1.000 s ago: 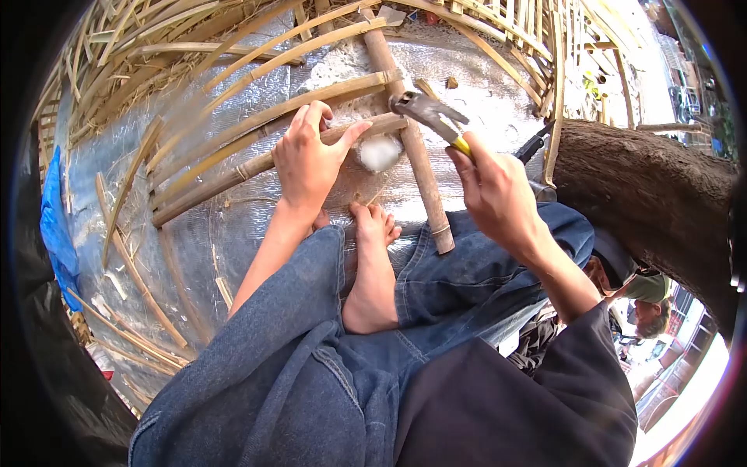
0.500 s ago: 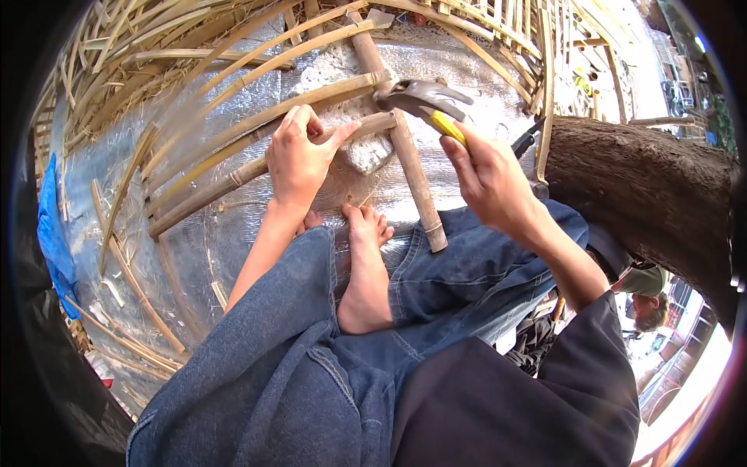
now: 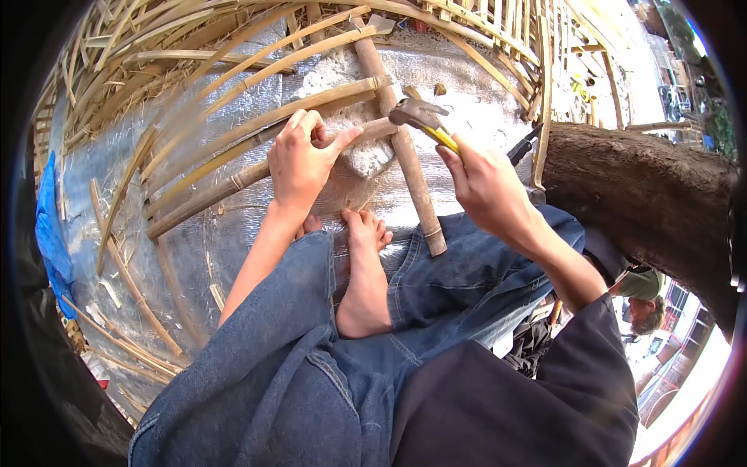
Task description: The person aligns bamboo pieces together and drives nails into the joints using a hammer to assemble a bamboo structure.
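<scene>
My right hand (image 3: 492, 187) grips a claw hammer (image 3: 420, 118) by its yellow handle. Its dark head is at the crossing where a bamboo pole (image 3: 204, 201) meets an upright bamboo piece (image 3: 418, 183); whether it touches the wood I cannot tell. On that pole, close to its right end, my left hand (image 3: 299, 159) is closed with curled fingers, the thumb lying along the top. Anything small between those fingertips is hidden. A rough stone block (image 3: 369, 159) sits beneath the crossing. Further bamboo slats (image 3: 307, 100) run just above the pole.
Bare feet (image 3: 364, 241) rest on the silvery sheet (image 3: 257, 233) below the bamboo. A thick tree trunk (image 3: 630, 183) lies at right. Piled bamboo strips (image 3: 148, 66) fill the upper left, and a blue tarp (image 3: 53, 237) hangs at far left. Another person (image 3: 644, 300) appears at lower right.
The hammer has shifted slightly right and down, its head turning so the claw shows less broadly. My left hand stays on the bamboo pole.
</scene>
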The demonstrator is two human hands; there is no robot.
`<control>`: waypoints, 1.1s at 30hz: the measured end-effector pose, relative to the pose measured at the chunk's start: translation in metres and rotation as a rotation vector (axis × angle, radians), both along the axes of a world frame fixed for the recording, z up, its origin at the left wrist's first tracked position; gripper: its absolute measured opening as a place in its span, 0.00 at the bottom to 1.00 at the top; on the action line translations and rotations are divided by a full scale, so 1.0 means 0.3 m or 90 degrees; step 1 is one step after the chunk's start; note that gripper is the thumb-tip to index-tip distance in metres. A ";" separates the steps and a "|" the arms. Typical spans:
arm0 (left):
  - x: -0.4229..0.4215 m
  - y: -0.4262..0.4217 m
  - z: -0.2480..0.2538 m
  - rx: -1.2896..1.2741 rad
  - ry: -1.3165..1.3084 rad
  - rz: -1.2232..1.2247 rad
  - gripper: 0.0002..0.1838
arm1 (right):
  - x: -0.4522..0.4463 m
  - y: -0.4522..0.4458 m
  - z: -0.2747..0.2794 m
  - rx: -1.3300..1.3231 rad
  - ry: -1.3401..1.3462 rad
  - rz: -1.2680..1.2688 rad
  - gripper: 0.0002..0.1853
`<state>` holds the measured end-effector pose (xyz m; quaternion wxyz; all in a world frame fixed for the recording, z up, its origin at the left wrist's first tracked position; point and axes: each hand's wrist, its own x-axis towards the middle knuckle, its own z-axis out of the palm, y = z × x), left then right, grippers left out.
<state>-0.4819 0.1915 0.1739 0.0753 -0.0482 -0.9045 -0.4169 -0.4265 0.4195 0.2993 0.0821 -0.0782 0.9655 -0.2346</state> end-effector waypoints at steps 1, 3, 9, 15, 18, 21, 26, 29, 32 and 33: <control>0.002 -0.002 -0.007 0.009 0.009 -0.001 0.29 | 0.002 0.000 -0.001 0.028 0.004 0.003 0.11; 0.012 -0.009 -0.016 0.016 0.015 -0.006 0.29 | -0.005 -0.031 0.076 -0.018 0.013 -0.017 0.11; 0.012 -0.004 -0.002 0.005 0.006 0.006 0.28 | -0.027 -0.005 0.007 0.013 -0.057 0.024 0.12; 0.013 -0.005 -0.009 0.017 0.004 0.004 0.30 | -0.008 -0.047 0.105 -0.100 0.065 -0.013 0.10; 0.011 -0.006 -0.005 0.000 -0.001 -0.008 0.30 | 0.001 0.004 -0.003 -0.020 0.010 0.044 0.10; -0.001 0.000 -0.007 0.000 0.016 -0.009 0.30 | 0.012 0.022 -0.066 0.053 -0.040 0.061 0.13; 0.010 -0.009 -0.017 0.012 -0.020 0.000 0.28 | 0.016 -0.028 0.089 -0.087 -0.018 -0.094 0.14; 0.010 -0.007 -0.017 0.005 -0.013 0.009 0.29 | -0.021 -0.013 0.070 -0.073 -0.009 -0.085 0.15; 0.022 -0.008 0.020 -0.084 -0.047 0.047 0.33 | -0.048 0.011 -0.003 -0.029 -0.068 -0.048 0.16; 0.024 -0.010 0.030 -0.085 -0.049 0.049 0.33 | -0.052 0.022 -0.029 0.012 -0.113 -0.029 0.17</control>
